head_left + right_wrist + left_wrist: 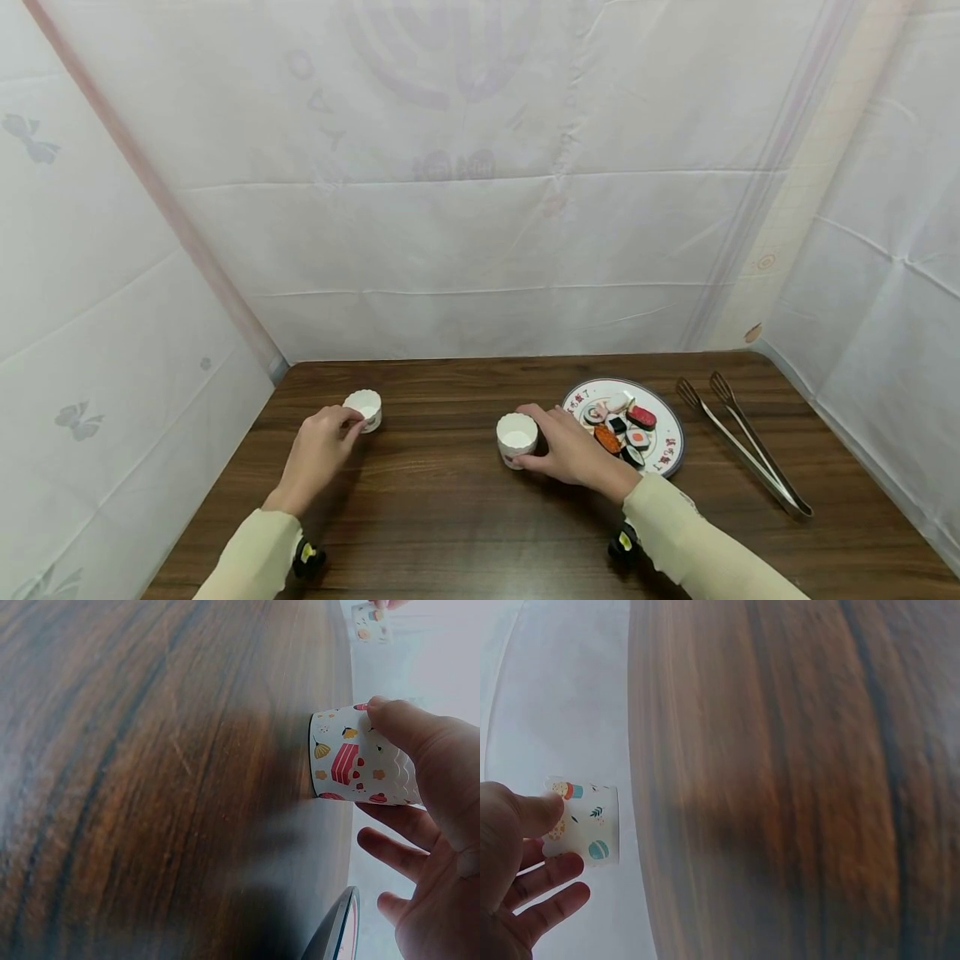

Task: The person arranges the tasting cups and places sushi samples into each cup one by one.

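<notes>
In the head view, two white paper baking cups with scalloped rims are held upright. My left hand [318, 450] pinches the left cup [365, 407] at its near right side, between thumb and fingers. A cupcake and leaf print shows on that cup [585, 825] in the left wrist view, its base apart from the table. Nearer the middle, my right hand [564, 450] grips the other cup [517, 432] from its right side. The right wrist view shows a cake-slice print on this cup [352, 761]; whether its base touches the table I cannot tell.
Right of the right hand, a round plate [672, 421] carries several sushi pieces [641, 417], partly hidden by that hand. Metal tongs [757, 458] lie further right on the brown wooden table [442, 517]. White cloth [465, 242] hangs behind and at both sides.
</notes>
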### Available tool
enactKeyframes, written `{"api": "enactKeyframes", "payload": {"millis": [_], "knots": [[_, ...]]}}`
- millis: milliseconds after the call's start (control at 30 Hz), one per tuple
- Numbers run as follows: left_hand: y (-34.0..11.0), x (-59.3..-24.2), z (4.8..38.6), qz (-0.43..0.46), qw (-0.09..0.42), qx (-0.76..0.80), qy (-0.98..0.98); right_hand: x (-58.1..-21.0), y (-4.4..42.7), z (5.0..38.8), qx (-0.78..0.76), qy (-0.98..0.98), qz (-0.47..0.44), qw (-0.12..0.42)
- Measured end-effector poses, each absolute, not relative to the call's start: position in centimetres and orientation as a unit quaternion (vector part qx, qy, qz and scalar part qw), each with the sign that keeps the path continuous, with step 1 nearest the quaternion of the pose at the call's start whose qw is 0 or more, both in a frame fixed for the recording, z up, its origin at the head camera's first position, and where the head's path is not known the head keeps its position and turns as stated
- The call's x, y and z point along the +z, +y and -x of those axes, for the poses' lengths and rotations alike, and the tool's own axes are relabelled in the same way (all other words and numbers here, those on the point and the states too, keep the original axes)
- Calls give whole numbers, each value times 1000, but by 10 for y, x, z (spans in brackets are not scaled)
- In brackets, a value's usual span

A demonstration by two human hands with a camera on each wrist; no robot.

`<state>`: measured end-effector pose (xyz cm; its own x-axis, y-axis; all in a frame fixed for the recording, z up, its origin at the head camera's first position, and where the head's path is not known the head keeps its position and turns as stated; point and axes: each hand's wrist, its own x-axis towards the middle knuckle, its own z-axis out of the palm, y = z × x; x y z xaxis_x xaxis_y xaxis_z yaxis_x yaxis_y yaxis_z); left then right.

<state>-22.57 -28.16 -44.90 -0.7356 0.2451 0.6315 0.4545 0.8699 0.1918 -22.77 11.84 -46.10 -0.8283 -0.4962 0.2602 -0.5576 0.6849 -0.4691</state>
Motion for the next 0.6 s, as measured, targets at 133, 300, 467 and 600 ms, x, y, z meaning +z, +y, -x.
{"api": "enactKeyframes", "payload": {"millis": [133,300,467,600], "knots": [[-289,-453,224,170,297,-170,-924,-461,119,228,272,-917,-287,58],[-295,-456,222,153,288,-171,-930,-460,120,227,275,-917,-283,56],[-299,-457,222,149,290,-174,-929,-460,120,226,275,-918,-279,53],[-300,-458,221,147,280,-171,-933,-460,120,226,274,-919,-278,53]]}}
